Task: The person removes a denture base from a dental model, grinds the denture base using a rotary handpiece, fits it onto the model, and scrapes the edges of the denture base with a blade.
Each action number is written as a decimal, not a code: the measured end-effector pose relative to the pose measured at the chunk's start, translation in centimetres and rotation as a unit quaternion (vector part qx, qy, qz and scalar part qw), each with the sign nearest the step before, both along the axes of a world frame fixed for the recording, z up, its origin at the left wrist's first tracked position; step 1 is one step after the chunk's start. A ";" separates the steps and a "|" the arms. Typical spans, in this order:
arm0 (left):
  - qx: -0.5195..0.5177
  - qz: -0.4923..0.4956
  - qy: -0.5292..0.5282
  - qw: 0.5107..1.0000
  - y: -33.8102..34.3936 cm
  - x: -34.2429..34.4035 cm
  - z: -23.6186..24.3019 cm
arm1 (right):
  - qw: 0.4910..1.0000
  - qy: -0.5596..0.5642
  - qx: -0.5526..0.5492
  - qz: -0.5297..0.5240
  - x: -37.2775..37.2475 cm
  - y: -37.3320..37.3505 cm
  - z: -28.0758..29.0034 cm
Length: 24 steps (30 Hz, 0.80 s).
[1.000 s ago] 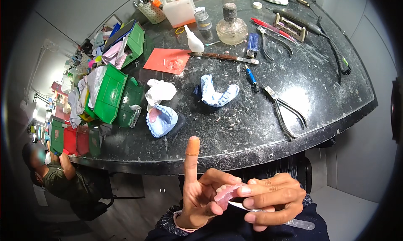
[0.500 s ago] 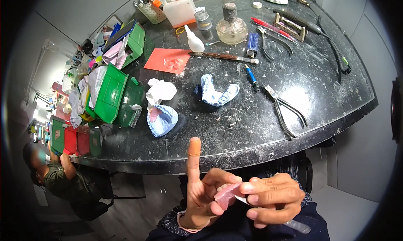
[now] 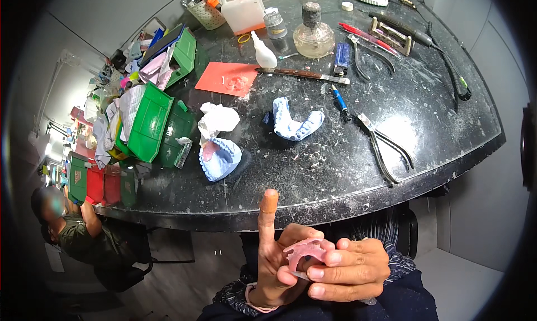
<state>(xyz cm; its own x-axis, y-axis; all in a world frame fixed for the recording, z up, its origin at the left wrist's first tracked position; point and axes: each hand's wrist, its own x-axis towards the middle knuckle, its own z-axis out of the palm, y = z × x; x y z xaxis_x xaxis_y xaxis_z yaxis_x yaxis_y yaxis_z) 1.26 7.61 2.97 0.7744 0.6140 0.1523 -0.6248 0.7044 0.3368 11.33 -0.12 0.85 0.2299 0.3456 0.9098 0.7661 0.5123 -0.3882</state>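
Over my lap, below the bench edge, my left hand (image 3: 273, 268) pinches a pink denture base (image 3: 305, 250), its index finger raised with a tan wrap round the tip. My right hand (image 3: 355, 269) is closed on a slim metal carving tool (image 3: 301, 275). The tool's pale flat tip lies against the denture's lower side; most of its shaft is hidden by the fingers. On the bench ahead sit two blue dental casts: a full arch cast (image 3: 221, 160) with a pink patch, and a horseshoe-shaped cast (image 3: 296, 122).
Pliers (image 3: 380, 144), a blue-handled tool (image 3: 339, 100), a wax knife (image 3: 305, 76) and a red wax sheet (image 3: 224, 79) lie on the black bench (image 3: 268, 198). A glass burner (image 3: 314, 40) stands behind. Green bins (image 3: 150, 122) are left; another person (image 3: 78, 231) sits beyond.
The denture base has turned in my left fingers, showing more of its curved inner side. My right hand has shifted left and closer, its tool now lower against the piece.
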 end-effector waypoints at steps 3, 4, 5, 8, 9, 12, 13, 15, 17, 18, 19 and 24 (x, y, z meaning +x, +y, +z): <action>0.023 0.001 -0.015 1.000 0.3 -0.4 -0.4 | 0.999 0.034 0.006 0.030 0.1 0.5 0.6; 0.027 0.009 0.006 1.000 0.2 -0.5 -0.3 | 0.997 0.062 0.012 0.052 0.1 0.6 0.7; 0.030 0.015 0.025 0.999 0.1 -0.6 -0.1 | 0.997 0.062 0.012 0.052 0.1 0.6 0.8; 0.078 0.069 0.090 0.991 -0.5 -1.0 -0.1 | 0.998 0.027 -0.022 0.044 0.2 0.3 1.0; 0.076 0.067 0.089 0.991 -0.6 -1.0 -0.1 | 0.998 0.015 -0.043 0.041 0.4 0.3 1.3; 0.043 0.072 0.121 0.989 -0.9 -1.1 0.3 | 0.998 0.007 -0.058 0.035 0.5 0.4 1.9; 0.043 0.072 0.122 0.989 -0.9 -1.0 0.4 | 0.998 0.012 -0.052 0.031 0.5 0.4 2.0; 0.084 0.090 0.102 0.987 -0.8 -0.9 0.4 | 0.998 -0.013 -0.053 0.031 0.9 0.2 1.9; 0.091 0.109 0.108 0.984 -0.8 -0.8 0.0 | 0.997 -0.038 -0.055 0.032 1.2 0.3 1.7; 0.099 0.127 0.114 0.980 -0.9 -0.8 0.0 | 0.997 -0.044 -0.048 0.030 1.2 0.4 1.7; 0.099 0.128 0.114 0.980 -0.9 -1.0 0.0 | 0.998 -0.050 -0.041 0.028 1.3 0.5 1.7; 0.100 0.139 0.185 0.968 -1.1 -1.0 0.3 | 0.997 -0.061 -0.035 0.020 1.3 0.6 1.4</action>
<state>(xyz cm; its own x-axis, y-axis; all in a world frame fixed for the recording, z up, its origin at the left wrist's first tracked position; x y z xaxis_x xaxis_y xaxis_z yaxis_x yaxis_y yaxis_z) 0.21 6.54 3.24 0.6071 0.7940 0.0333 -0.5919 0.4238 0.6856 12.68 0.52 2.23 0.1037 0.4169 0.9030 0.7889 0.5184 -0.3299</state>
